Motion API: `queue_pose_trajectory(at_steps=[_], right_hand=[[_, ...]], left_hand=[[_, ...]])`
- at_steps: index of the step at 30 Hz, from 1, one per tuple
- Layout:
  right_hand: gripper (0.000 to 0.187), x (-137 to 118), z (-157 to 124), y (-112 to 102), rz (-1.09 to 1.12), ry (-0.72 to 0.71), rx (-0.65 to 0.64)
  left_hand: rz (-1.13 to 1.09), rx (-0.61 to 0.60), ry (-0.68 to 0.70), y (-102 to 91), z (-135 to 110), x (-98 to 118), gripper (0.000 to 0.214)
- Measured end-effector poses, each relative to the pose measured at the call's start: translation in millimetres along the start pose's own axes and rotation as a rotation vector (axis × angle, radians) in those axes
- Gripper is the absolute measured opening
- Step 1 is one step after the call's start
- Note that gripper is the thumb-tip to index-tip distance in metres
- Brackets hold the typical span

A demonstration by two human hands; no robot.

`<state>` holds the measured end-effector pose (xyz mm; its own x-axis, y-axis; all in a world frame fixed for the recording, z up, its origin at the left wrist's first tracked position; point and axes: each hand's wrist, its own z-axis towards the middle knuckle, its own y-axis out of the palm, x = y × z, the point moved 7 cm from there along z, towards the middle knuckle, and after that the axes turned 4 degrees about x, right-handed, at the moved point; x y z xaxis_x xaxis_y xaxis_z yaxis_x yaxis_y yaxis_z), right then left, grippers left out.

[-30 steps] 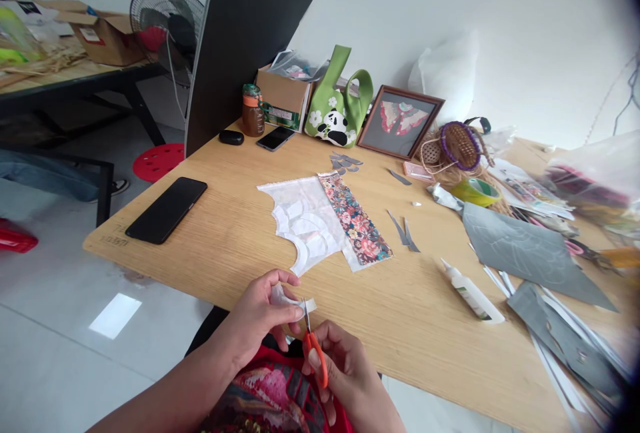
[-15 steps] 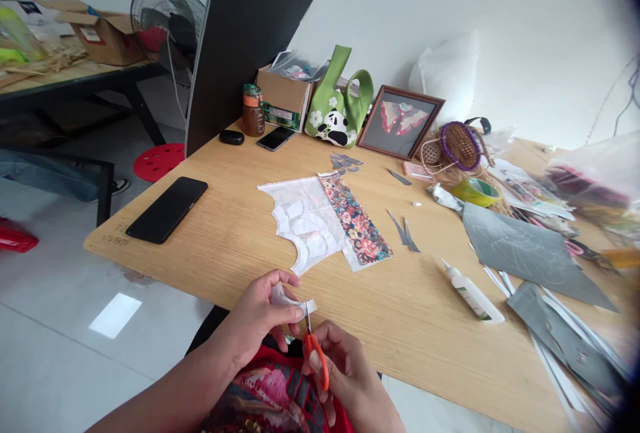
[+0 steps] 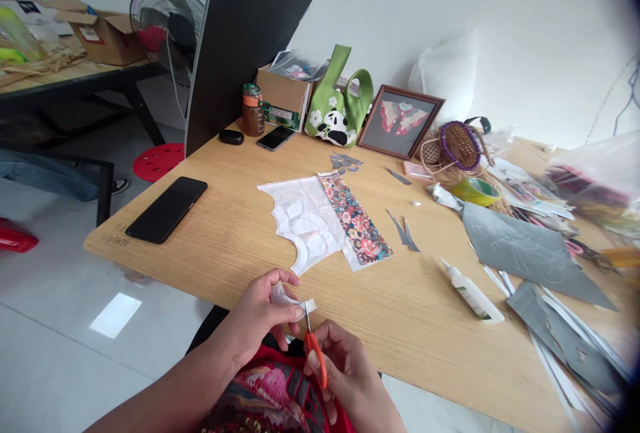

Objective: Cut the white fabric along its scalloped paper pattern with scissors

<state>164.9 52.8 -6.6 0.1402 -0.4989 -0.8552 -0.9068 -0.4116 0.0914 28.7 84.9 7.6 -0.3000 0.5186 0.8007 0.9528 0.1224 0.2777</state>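
Between the thumb and fingers of my left hand (image 3: 260, 310) is a small curved piece of white fabric (image 3: 281, 295), held above the table's front edge. My right hand (image 3: 347, 360) grips orange-handled scissors (image 3: 316, 356), with their blades up against the white piece near my left thumb. Just beyond my hands lies a larger sheer white fabric (image 3: 310, 216) with a scalloped cut edge and paler shapes on it. A floral fabric strip (image 3: 356, 220) rests along its right side.
Grey slivers (image 3: 404, 232) and a white glue bottle (image 3: 473, 292) lie to the right, near grey sheets (image 3: 530, 246). A black phone (image 3: 167, 210) is at the left. Along the back stand a green panda bag (image 3: 333, 110), a picture frame (image 3: 400, 120) and a jar (image 3: 253, 112).
The scissors' handles have shifted very slightly and look a little closer together. My left hand and the white piece are almost unchanged.
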Motion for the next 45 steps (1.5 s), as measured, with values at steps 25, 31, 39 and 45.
queue_pose_trajectory(at_steps=[25,31,39,45], right_hand=[[0.059,0.1,-0.2,-0.7,0.015,-0.010,0.008],[0.060,2.7,1.6,-1.1,0.015,0.003,0.014],[0.062,3.0,1.5,-0.7,0.009,0.019,0.026],[0.061,2.6,1.6,-0.9,0.023,0.020,0.036]], left_hand=[[0.001,0.004,-0.006,1.1,-0.3,-0.1,0.052],[-0.003,0.006,-0.004,0.2,-0.1,-1.7,0.050],[-0.023,0.017,0.005,-0.3,0.0,-0.9,0.049],[-0.057,-0.014,0.016,0.0,0.2,-1.9,0.046]])
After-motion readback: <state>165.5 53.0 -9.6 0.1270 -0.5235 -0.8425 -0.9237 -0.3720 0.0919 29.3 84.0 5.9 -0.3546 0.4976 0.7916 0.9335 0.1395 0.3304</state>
